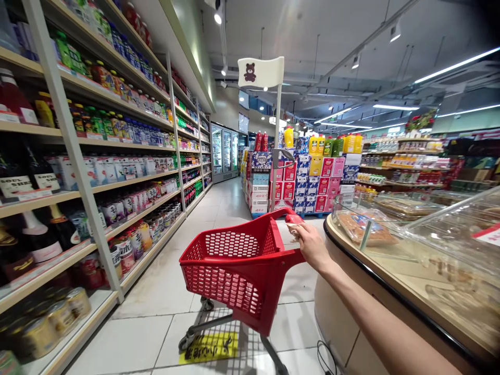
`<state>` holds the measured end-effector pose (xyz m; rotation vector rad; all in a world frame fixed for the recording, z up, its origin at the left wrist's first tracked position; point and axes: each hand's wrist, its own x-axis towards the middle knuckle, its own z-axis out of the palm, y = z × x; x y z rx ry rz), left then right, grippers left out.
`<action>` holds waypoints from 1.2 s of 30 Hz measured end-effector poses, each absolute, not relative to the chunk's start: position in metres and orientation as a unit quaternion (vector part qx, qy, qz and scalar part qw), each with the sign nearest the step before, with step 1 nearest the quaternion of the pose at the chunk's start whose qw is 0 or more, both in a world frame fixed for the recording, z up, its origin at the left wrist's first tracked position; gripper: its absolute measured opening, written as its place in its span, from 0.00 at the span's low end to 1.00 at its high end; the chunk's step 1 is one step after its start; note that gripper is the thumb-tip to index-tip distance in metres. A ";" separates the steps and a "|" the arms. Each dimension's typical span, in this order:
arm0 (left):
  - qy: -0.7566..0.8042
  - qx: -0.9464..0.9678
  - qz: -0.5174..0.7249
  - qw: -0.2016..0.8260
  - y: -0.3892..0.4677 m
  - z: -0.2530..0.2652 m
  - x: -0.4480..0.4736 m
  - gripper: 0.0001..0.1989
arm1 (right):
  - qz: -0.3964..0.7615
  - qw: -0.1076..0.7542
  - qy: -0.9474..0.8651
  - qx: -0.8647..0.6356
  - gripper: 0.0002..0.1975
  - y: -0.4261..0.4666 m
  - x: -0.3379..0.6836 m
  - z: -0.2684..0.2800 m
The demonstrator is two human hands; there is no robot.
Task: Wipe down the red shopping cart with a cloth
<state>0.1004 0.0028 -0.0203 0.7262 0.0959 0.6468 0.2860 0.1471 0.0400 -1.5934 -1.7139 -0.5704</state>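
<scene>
A small red plastic shopping cart (pixel 230 260) with perforated sides stands on the tiled floor in front of me, and no goods show in its basket. Reaching in from the lower right, my right hand (pixel 310 242) is closed round the handle of the cart. Something small and whitish shows at the fingers; I cannot make out what it is. A tall pole rises by the cart, with a white flag (pixel 261 72) bearing a brown bear on top. My left hand is out of view.
Shelves of drinks (pixel 128 166) line the left side. A curved counter (pixel 336 302) with clear covers stands close on the right, a black cable (pixel 328 359) at its foot. Stacked drink cartons (pixel 289 182) stand ahead. A yellow floor sign (pixel 211 348) lies under the cart.
</scene>
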 end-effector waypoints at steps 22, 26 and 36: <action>0.534 0.822 0.159 0.116 0.196 -0.063 0.020 0.33 | -0.358 0.363 -0.558 -0.655 0.16 0.124 0.286 -0.014; 0.517 0.838 0.152 0.092 0.177 -0.071 0.026 0.37 | -0.322 0.340 -0.657 -0.591 0.17 0.125 0.238 -0.034; 0.505 0.847 0.146 0.081 0.152 -0.073 0.045 0.38 | -0.346 0.371 -0.592 -0.627 0.18 0.098 0.277 -0.041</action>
